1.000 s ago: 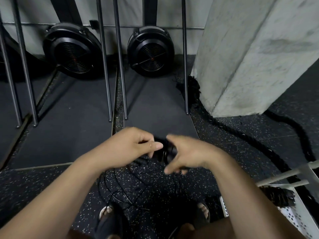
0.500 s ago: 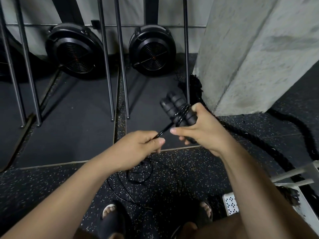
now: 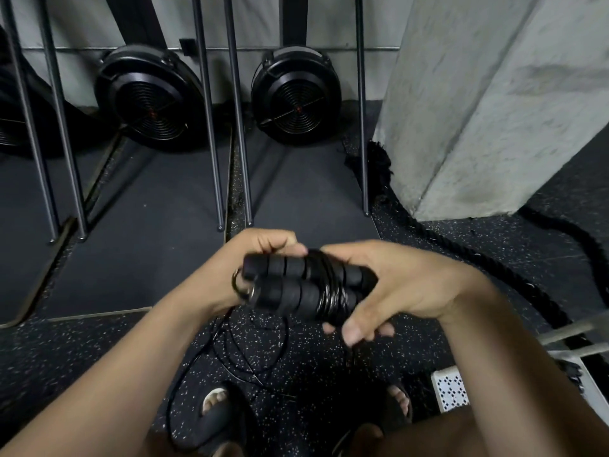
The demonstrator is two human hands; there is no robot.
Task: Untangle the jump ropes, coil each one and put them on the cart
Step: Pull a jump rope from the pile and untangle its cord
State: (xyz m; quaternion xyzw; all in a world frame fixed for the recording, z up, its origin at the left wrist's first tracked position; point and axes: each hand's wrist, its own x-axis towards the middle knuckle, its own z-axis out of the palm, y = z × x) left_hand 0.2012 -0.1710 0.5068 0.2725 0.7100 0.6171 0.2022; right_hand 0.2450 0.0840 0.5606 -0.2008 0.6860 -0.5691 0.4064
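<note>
Left grip point(image 3: 263, 258): a bare hand, fingers curled in tight against the left ends of the pair of black, ribbed-foam jump-rope handles point(image 3: 290, 285). Thumb and forefinger meet over the upper handle. I read this as holding the pair. Whether it also pinches cord I cannot tell, because the foam hides it.

Under that wrist the thin, glossy black cord point(image 3: 250, 351) drops away and lies in loose loops on the speckled black rubber floor point(image 3: 99, 374), by the sandalled feet. So the winding is not finished.

Centre: the handles lie side by side, touching and roughly level, held in the air above the floor. Several tight turns of cord bind them together right of the middle.

Right grip point(image 3: 405, 285): a bare hand closed round the right ends of the handles, palm behind them, fingertips showing underneath.

Handling, as I judge it:
- The bundle is light and one grip could carry it.
- The foam is soft and grippy and gives under a squeeze. I would take hold there, across both handles at once, so they cannot scissor apart.
- The cord looks slick and springy and likely to unwind, so I would keep a thumb on the last turn.
- The free tail could snag on a foot.

Far right, low in view: a corner of the white perforated metal cart point(image 3: 451, 387), apart from the bundle.
</note>
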